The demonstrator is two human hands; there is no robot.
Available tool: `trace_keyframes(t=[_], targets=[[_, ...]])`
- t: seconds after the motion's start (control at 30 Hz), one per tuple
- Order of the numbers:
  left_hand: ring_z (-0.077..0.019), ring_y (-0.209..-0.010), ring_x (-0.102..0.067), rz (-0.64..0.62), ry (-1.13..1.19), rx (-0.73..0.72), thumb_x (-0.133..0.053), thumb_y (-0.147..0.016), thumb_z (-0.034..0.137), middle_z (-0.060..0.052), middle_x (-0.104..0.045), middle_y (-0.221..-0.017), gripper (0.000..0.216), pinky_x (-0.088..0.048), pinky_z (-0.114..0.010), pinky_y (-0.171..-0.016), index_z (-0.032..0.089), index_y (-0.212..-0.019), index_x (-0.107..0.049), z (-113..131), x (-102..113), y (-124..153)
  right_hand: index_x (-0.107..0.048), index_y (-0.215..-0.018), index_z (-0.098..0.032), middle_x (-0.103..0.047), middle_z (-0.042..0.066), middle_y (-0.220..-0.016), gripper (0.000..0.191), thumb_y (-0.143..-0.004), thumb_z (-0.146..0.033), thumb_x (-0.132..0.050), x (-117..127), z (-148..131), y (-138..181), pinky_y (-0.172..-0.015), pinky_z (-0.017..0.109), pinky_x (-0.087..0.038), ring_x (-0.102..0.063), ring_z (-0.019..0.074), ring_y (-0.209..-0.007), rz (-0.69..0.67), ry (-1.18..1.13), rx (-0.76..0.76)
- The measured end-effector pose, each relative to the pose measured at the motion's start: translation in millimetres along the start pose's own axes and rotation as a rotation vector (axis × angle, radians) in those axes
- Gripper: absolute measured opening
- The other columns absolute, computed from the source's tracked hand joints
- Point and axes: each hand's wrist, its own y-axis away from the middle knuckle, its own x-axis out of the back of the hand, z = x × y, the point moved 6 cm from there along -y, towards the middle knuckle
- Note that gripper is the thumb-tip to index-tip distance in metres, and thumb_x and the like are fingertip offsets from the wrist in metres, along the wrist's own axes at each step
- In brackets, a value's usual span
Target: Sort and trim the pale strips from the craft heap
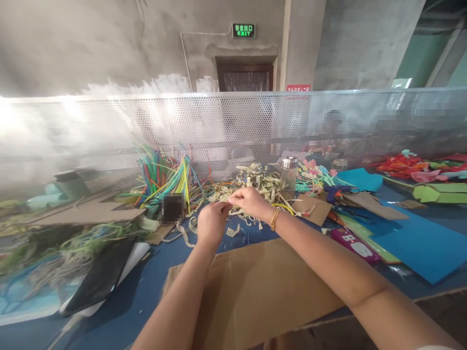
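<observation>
My left hand point(212, 222) and my right hand point(252, 202) meet over the table, fingertips pinched close together. Whatever lies between the fingers is too small to make out. A gold bracelet point(275, 218) circles my right wrist. Just beyond the hands is a heap of pale green curled strips point(260, 180), with a few loose scraps point(233, 231) lying below them. Under my forearms a brown cardboard sheet point(262, 287) rests on the blue tabletop point(146, 291).
Colourful pipe cleaners point(156, 172) stand at the back left. A clear bottle point(289, 175) rises behind the strips. To the right lie a blue sheet point(426, 248), a magenta case point(355, 245) and red pieces point(401, 165). A perforated metal screen point(164, 116) runs along the back.
</observation>
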Motion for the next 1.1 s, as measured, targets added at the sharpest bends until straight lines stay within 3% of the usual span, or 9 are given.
trace_keyframes(t=[0.13,0.3,0.5,0.6,0.73,0.8,0.87,1.0,1.1], targets=[[-0.0218,-0.069,-0.059,0.033,-0.076,-0.073,-0.061,-0.077,0.027,-0.008,-0.07,-0.073,0.016,-0.038,-0.027,-0.066,0.025,-0.074,-0.076,0.2,6.4,-1.6,-0.073,-0.068,-0.02,-0.065,0.001,-0.061,0.012,-0.075,-0.028,-0.067,16.2,-9.5,-0.6,-0.056,0.027,-0.036,-0.051,0.0114,-0.055,-0.046,0.15,0.019],[-0.0232,-0.075,-0.06,0.058,-0.146,-0.08,-0.06,-0.075,0.021,-0.008,-0.07,-0.079,0.016,-0.04,-0.029,-0.07,0.024,-0.072,-0.075,-4.1,21.2,-7.1,-0.072,-0.063,-0.021,-0.063,0.002,-0.06,0.01,-0.07,-0.028,-0.074,87.8,-18.7,-8.4,-0.057,0.029,-0.031,-0.049,0.0131,-0.056,0.194,0.377,0.093],[-0.0124,-0.059,-0.052,-0.275,0.528,0.311,-0.071,-0.071,0.022,-0.002,-0.061,-0.062,0.007,-0.041,-0.021,-0.058,0.017,-0.065,-0.07,-20.8,-2.9,-4.7,-0.073,-0.078,-0.018,-0.07,0.004,-0.077,0.02,-0.073,-0.038,-0.071,124.8,24.6,-24.2,-0.066,0.029,-0.041,-0.057,0.0141,-0.067,0.29,0.274,0.01],[-0.0063,-0.054,-0.05,-0.404,1.023,0.565,-0.074,-0.07,0.017,-0.001,-0.058,-0.064,0.009,-0.042,-0.015,-0.054,0.012,-0.068,-0.066,-23.3,-16.4,1.7,-0.073,-0.08,-0.018,-0.071,0.004,-0.082,0.021,-0.075,-0.037,-0.068,116.5,56.7,-26.7,-0.069,0.027,-0.044,-0.06,0.0132,-0.069,0.266,0.144,-0.098],[-0.0038,-0.056,-0.053,-0.278,1.469,0.756,-0.063,-0.081,0.008,-0.001,-0.057,-0.068,0.006,-0.046,-0.012,-0.054,0.01,-0.075,-0.062,-26.4,-20.5,2.4,-0.073,-0.072,-0.016,-0.072,0.005,-0.076,0.012,-0.072,-0.027,-0.07,83.6,83.7,-24.1,-0.069,0.028,-0.046,-0.062,0.0154,-0.07,-0.051,0.245,-0.25],[-0.0035,-0.055,-0.054,-0.208,1.563,0.818,-0.056,-0.086,0.007,-0.001,-0.057,-0.069,0.01,-0.047,-0.011,-0.052,0.011,-0.078,-0.06,-28.6,-23.9,3.2,-0.074,-0.072,-0.018,-0.073,0.006,-0.078,0.007,-0.067,-0.022,-0.074,66.1,82.8,-20.7,-0.072,0.031,-0.047,-0.064,0.0189,-0.074,-0.237,0.396,-0.248],[-0.0035,-0.054,-0.055,-0.185,1.593,0.859,-0.052,-0.089,0.008,0.0,-0.056,-0.069,0.012,-0.048,-0.011,-0.051,0.011,-0.079,-0.059,-28.7,-28.4,4.9,-0.076,-0.082,-0.022,-0.073,0.007,-0.094,0.014,-0.068,-0.02,-0.073,52.3,67.6,-20.1,-0.083,0.034,-0.048,-0.065,0.0226,-0.089,-0.259,0.444,-0.127],[-0.0034,-0.053,-0.056,-0.205,1.59,0.901,-0.051,-0.09,0.008,0.0,-0.057,-0.069,0.01,-0.049,-0.011,-0.05,0.011,-0.084,-0.059,-24.5,-35.4,8.6,-0.068,-0.112,-0.027,-0.062,0.004,-0.126,0.033,-0.083,-0.017,-0.056,18.8,29.6,-18.2,-0.102,0.036,-0.04,-0.055,0.0187,-0.117,-0.153,0.065,0.106],[-0.0034,-0.053,-0.057,-0.194,1.592,0.924,-0.05,-0.091,0.008,-0.001,-0.058,-0.069,0.011,-0.049,-0.01,-0.05,0.01,-0.085,-0.059,-22.3,-37.4,10.2,-0.066,-0.107,-0.021,-0.067,0.005,-0.112,0.025,-0.086,-0.018,-0.052,-9.3,21.9,-14.3,-0.097,0.034,-0.044,-0.06,0.0161,-0.106,-0.187,-0.215,0.067]])
